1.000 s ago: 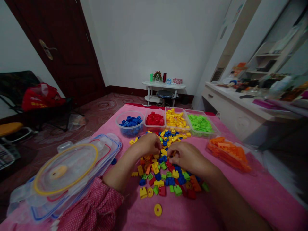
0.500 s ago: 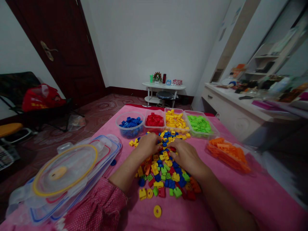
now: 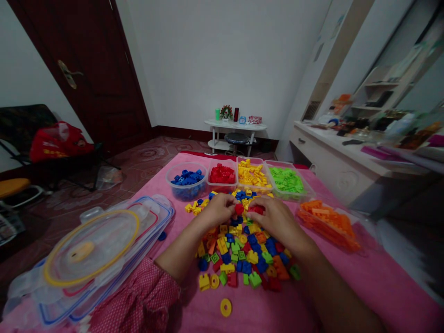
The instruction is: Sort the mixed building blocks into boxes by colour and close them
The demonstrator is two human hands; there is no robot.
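A pile of mixed coloured bricks [image 3: 243,252] lies on the pink cloth [image 3: 347,282]. My left hand [image 3: 217,210] hovers over the pile's far end, its fingers pinched on a red brick [image 3: 239,208]. Beside it, my right hand [image 3: 277,219] is closed on another red brick [image 3: 256,209]. The two hands nearly touch. Behind them stand tubs of sorted bricks: blue [image 3: 186,180], red [image 3: 222,174], yellow [image 3: 253,173] and green [image 3: 287,179].
Stacked clear lids [image 3: 93,249] lie at the left. An orange brick heap [image 3: 328,221] sits in a tray at the right. A loose yellow ring [image 3: 225,307] lies near me. A white dresser [image 3: 347,162] stands to the right, a dark door [image 3: 86,74] behind left.
Both hands have lifted from the pile and moved away from me, each now pinching a red brick.
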